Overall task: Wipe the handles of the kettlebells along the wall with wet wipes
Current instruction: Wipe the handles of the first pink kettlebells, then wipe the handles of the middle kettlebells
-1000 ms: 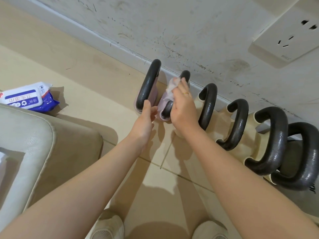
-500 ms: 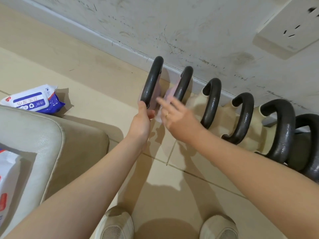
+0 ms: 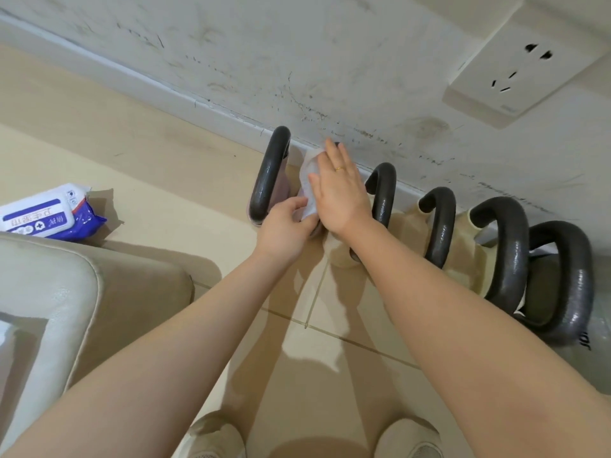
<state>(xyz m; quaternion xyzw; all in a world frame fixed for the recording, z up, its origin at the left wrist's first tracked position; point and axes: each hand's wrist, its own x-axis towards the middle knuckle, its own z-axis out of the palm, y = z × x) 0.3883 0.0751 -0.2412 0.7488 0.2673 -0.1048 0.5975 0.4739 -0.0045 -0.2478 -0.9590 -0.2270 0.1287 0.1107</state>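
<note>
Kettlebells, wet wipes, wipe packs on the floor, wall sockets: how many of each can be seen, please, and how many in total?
Kettlebells: 6 (one mostly covered by the wipe)
Wet wipes: 1
Wipe packs on the floor: 1
Wall sockets: 1
Total: 9

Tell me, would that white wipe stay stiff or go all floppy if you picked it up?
Probably floppy: the wipe bends and drapes over the kettlebell handle under the right hand. It looks thin and creased, so likely very light. The left hand pinches its lower edge, which suggests it would slip or bunch up if left loose.
</note>
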